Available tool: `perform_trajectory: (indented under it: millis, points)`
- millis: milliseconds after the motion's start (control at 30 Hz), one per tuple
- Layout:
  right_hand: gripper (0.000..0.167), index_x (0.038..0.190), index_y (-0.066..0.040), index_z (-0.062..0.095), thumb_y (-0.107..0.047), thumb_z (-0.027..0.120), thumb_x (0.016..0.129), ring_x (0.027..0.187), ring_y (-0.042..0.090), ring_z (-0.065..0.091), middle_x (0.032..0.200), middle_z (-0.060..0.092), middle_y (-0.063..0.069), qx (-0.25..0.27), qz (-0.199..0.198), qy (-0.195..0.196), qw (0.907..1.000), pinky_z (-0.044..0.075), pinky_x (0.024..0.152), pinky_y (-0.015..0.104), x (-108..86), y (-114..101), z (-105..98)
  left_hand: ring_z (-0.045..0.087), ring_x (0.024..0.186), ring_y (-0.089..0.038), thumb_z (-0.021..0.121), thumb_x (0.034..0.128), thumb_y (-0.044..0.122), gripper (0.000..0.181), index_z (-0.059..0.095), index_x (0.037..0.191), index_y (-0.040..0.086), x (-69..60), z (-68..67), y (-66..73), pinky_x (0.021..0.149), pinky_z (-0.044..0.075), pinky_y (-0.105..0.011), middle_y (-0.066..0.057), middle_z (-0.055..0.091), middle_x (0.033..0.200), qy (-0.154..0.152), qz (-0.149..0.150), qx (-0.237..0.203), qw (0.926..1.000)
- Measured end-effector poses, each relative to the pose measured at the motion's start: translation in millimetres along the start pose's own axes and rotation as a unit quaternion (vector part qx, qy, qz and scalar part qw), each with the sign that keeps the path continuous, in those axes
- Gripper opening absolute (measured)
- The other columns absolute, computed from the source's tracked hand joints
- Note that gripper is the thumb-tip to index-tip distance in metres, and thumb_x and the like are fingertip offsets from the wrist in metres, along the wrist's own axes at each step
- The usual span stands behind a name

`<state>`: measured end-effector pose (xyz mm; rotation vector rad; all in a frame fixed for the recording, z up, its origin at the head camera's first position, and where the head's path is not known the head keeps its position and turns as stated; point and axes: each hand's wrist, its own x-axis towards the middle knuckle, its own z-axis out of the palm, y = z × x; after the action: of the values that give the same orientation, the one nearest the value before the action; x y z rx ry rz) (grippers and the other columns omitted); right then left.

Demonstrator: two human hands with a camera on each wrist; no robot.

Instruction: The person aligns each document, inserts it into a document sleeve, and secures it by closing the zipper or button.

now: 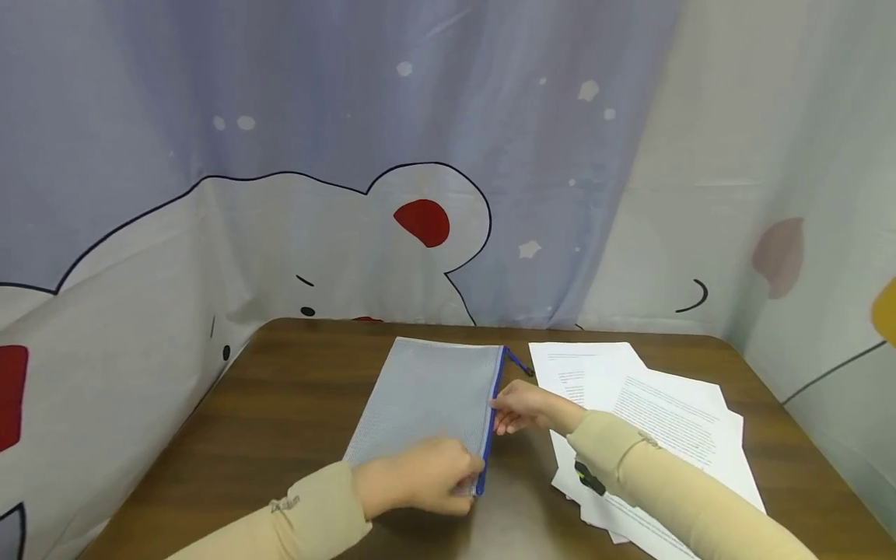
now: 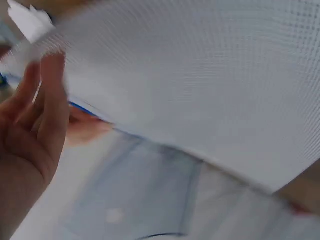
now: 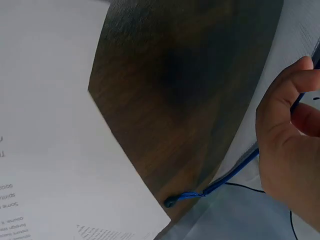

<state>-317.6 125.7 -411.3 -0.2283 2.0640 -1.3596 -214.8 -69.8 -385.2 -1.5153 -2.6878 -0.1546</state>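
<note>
A translucent mesh zipper pouch [image 1: 434,397] with a blue zipper edge [image 1: 500,373] is in front of me, left of the papers. At the near end of that edge, my left hand [image 1: 427,474] pinches the pouch's corner between thumb and fingers. My right hand [image 1: 521,404] pinches the blue edge about midway along it, as the right wrist view also shows. From the far end of the zipper a blue cord with a dark tip [image 3: 172,201] sticks out. In the left wrist view the mesh [image 2: 190,85] is blurred and fills much of the picture.
Several loose printed sheets [image 1: 665,420] lie overlapping on the right of the brown wooden table [image 1: 301,389], under my right forearm. A small black and yellow-green item [image 1: 589,478] shows by the right sleeve. A patterned curtain [image 1: 336,249] hangs behind the table.
</note>
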Motion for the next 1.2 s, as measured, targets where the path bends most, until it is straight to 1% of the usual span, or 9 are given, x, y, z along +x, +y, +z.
perform_trajectory:
  millis: [100,233,300,467,667,767,933,1067,1200]
  points:
    - [0.026,0.077,-0.001,0.057,-0.008,0.044,0.098,0.045,0.002,0.053,0.053,0.056,-0.002,-0.015,-0.004,0.016,0.9998,0.043,0.045,0.010,2.1,-0.2,3.6,0.039,0.044,0.004,0.073,0.0779,0.037,0.030,0.054,0.075,0.013,4.8,-0.2,-18.8,0.044,0.036,-0.010,0.011,0.048,0.056,-0.066,-0.077,-0.166,0.9809]
    - [0.030,0.071,-0.003,0.055,-0.010,0.045,0.098,0.042,0.002,0.049,0.051,0.053,-0.002,-0.024,-0.001,0.045,0.9987,0.041,0.043,0.009,2.5,-0.2,4.2,0.058,0.050,-0.011,0.063,0.0858,0.046,0.036,0.059,0.086,0.010,15.8,0.5,-38.5,0.049,0.052,-0.024,-0.001,0.063,0.069,-0.092,-0.187,-0.312,0.9270]
    - [0.030,0.070,-0.005,0.054,-0.011,0.046,0.098,0.042,0.002,0.049,0.050,0.052,-0.002,-0.019,-0.003,0.052,0.9985,0.041,0.043,0.009,2.5,0.7,4.5,0.061,0.052,-0.018,0.056,0.0908,0.045,0.039,0.060,0.088,0.007,23.5,3.5,-45.3,0.049,0.054,-0.028,-0.006,0.064,0.071,-0.084,-0.229,-0.330,0.9120]
    - [0.026,0.074,-0.007,0.053,-0.013,0.047,0.098,0.048,0.003,0.051,0.057,0.053,-0.003,0.020,-0.029,0.068,0.9971,0.045,0.047,0.012,4.7,1.3,11.3,0.064,0.050,-0.023,0.053,0.0946,0.038,0.037,0.056,0.087,0.002,41.5,15.9,-55.9,0.042,0.047,-0.021,-0.006,0.058,0.063,0.005,-0.320,-0.304,0.8974]
    - [0.016,0.086,-0.002,0.054,-0.006,0.045,0.098,0.057,0.005,0.056,0.069,0.054,-0.001,0.071,-0.032,0.090,0.9929,0.055,0.058,0.020,7.7,-1.3,17.4,0.067,0.057,-0.030,0.056,0.0933,0.034,0.045,0.050,0.115,-0.004,54.3,24.1,-60.4,0.047,0.054,-0.028,-0.022,0.064,0.090,0.078,-0.394,-0.347,0.8477]
    - [0.015,0.095,0.003,0.056,-0.004,0.043,0.098,0.059,0.006,0.058,0.071,0.056,0.000,0.079,-0.024,0.094,0.9922,0.057,0.062,0.023,8.1,-0.3,19.0,0.066,0.059,-0.030,0.061,0.0902,0.031,0.048,0.050,0.118,-0.006,57.0,27.7,-58.4,0.047,0.055,-0.031,-0.027,0.062,0.104,0.090,-0.407,-0.363,0.8332]
    - [0.020,0.102,0.010,0.054,-0.004,0.040,0.097,0.062,0.007,0.060,0.072,0.059,0.001,0.098,-0.027,0.085,0.9911,0.057,0.065,0.022,8.5,2.7,21.4,0.065,0.061,-0.029,0.061,0.0890,0.024,0.040,0.055,0.113,-0.007,59.0,33.2,-52.4,0.047,0.055,-0.031,-0.026,0.063,0.102,0.100,-0.405,-0.346,0.8404]
    - [0.020,0.101,0.010,0.054,-0.006,0.043,0.097,0.061,0.007,0.062,0.070,0.060,0.000,0.116,-0.037,0.076,0.9896,0.058,0.068,0.024,9.6,3.8,22.9,0.066,0.068,-0.028,0.058,0.0878,0.018,0.036,0.056,0.113,-0.008,58.1,35.5,-47.5,0.056,0.055,-0.032,-0.025,0.065,0.099,0.116,-0.396,-0.303,0.8589]
    - [0.022,0.101,0.013,0.056,-0.007,0.046,0.097,0.060,0.007,0.063,0.066,0.061,-0.001,0.115,-0.043,0.073,0.9897,0.058,0.068,0.026,10.3,4.2,25.2,0.049,0.053,-0.014,0.055,0.0867,0.012,0.032,0.056,0.109,-0.012,56.0,38.9,-39.8,0.046,0.041,-0.022,-0.010,0.059,0.070,0.123,-0.373,-0.276,0.8774]
